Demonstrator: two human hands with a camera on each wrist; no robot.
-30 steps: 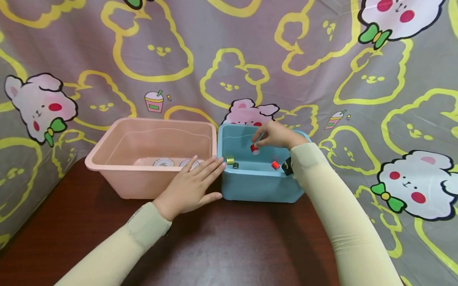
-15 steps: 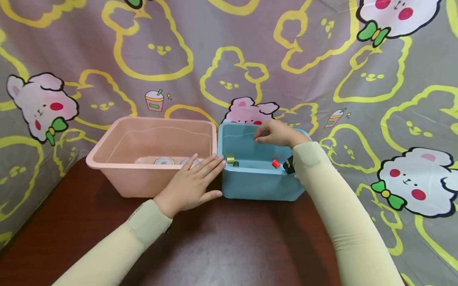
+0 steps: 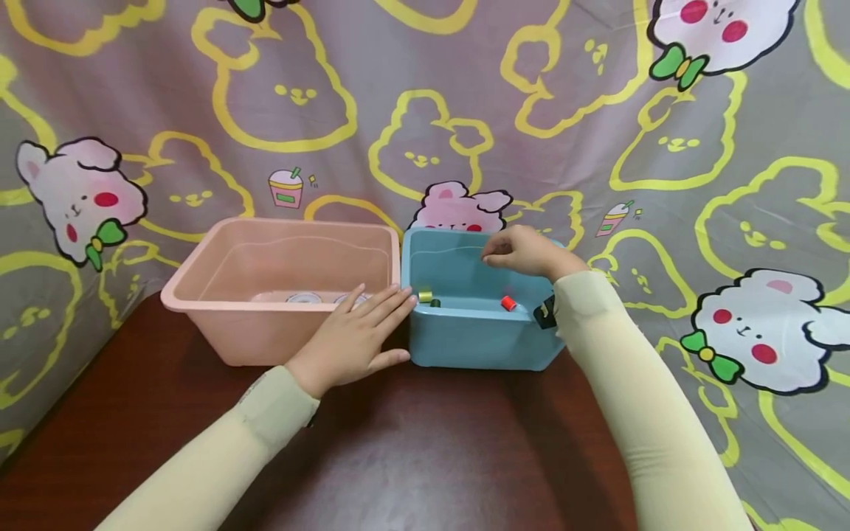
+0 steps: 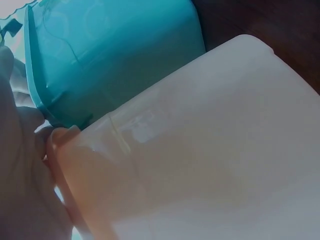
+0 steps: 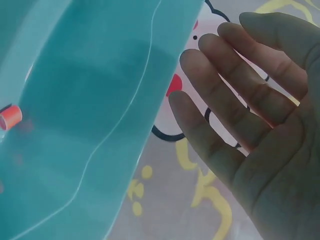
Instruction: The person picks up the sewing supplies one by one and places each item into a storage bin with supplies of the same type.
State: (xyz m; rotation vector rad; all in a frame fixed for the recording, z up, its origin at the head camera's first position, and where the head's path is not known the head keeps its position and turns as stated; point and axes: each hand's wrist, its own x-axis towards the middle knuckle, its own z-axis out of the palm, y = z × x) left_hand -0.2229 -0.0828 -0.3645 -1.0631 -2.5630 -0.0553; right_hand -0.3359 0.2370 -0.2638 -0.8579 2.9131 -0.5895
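My left hand (image 3: 355, 335) lies flat with straight fingers over the front rim of the pink tub (image 3: 265, 335), fingertips reaching the corner of the blue tub (image 3: 478, 343). My right hand (image 3: 524, 254) hovers over the back of the blue tub. In the right wrist view its fingers are loosely bent with nothing between them. Inside the blue tub lie a red thread spool (image 3: 508, 303), a yellow-green spool (image 3: 425, 296) and a dark green spool (image 3: 434, 303). The tub's front wall hides part of its floor.
White ring-shaped discs (image 3: 304, 298) lie in the pink tub, one partly behind my left fingers. Both tubs stand side by side on a dark brown table (image 3: 425, 450). A patterned cloth (image 3: 438, 66) hangs close behind them.
My right hand has let go of a red spool, which has dropped out of sight into the blue tub, and has drawn slightly right. My left hand stays in place.
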